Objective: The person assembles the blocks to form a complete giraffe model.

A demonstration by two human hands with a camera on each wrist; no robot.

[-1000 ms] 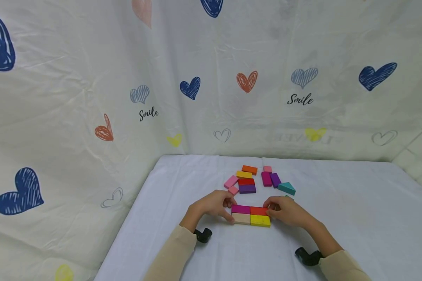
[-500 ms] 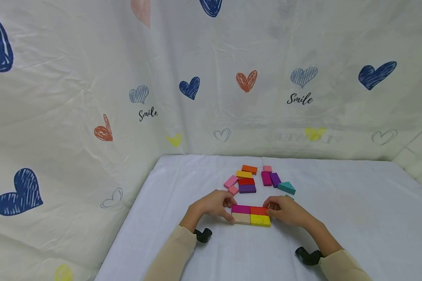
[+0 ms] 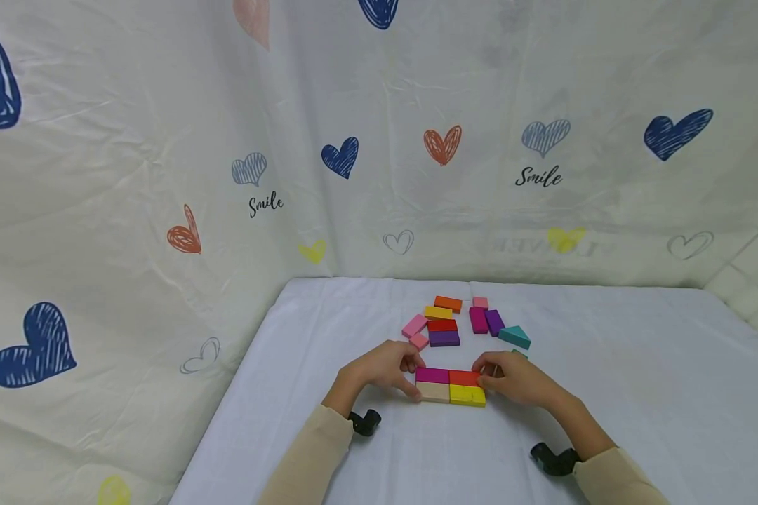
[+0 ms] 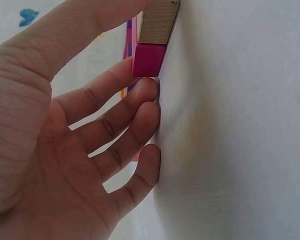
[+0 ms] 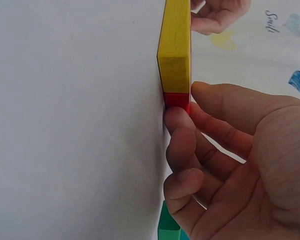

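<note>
A magenta block [image 3: 432, 376] and a red block [image 3: 461, 378] lie end to end on the white cloth. Against their near side sit a beige wooden block [image 3: 433, 393] and a yellow block [image 3: 467, 397], forming one rectangle. At its left end, my left hand [image 3: 384, 366] pinches the beige and magenta blocks, thumb at the near side and forefinger at the far side. My right hand [image 3: 519, 379] grips the red block at the right end. In the right wrist view its thumb lies by the block's upper edge, with curled fingers against the end.
Beyond the hands lie loose blocks: a purple block [image 3: 444, 339], an orange block [image 3: 448, 304], a pink block [image 3: 415, 325] and a teal triangular block [image 3: 514, 337], among several others. A green block [image 5: 168, 224] is close to the right fingers. A heart-printed curtain [image 3: 480, 210] hangs behind.
</note>
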